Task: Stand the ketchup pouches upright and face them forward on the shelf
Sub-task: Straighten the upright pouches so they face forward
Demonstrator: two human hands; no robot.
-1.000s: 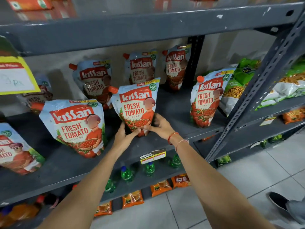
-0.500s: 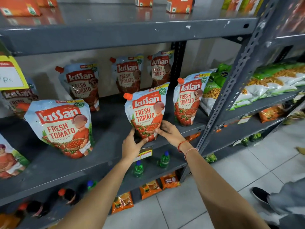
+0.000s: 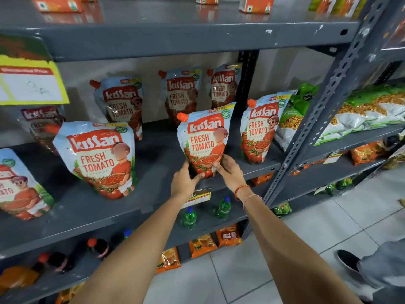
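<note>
Several Kissan ketchup pouches stand on the grey middle shelf [image 3: 157,154]. Both hands grip the bottom of one front pouch [image 3: 205,137], which is upright, label forward, near the shelf's front edge. My left hand [image 3: 185,182] pinches its lower left corner; my right hand [image 3: 229,171] holds its lower right corner. Another front pouch [image 3: 259,128] stands just to its right, and a larger-looking one [image 3: 98,156] to its left. A fourth [image 3: 17,183] is at the far left. Three more pouches [image 3: 121,104] [image 3: 180,93] [image 3: 222,84] stand along the back wall.
A slanted steel upright [image 3: 317,115] bounds the shelf on the right, with green and white snack bags [image 3: 361,113] beyond. A yellow price tag [image 3: 30,84] hangs at upper left. Green bottles [image 3: 189,217] and orange packets [image 3: 202,245] sit on lower shelves. A shoe [image 3: 348,260] shows at the lower right.
The held pouch has shifted right along the front of the shelf, closer to the right-hand pouch, with both hands still on its base. The camera view has also shifted.
</note>
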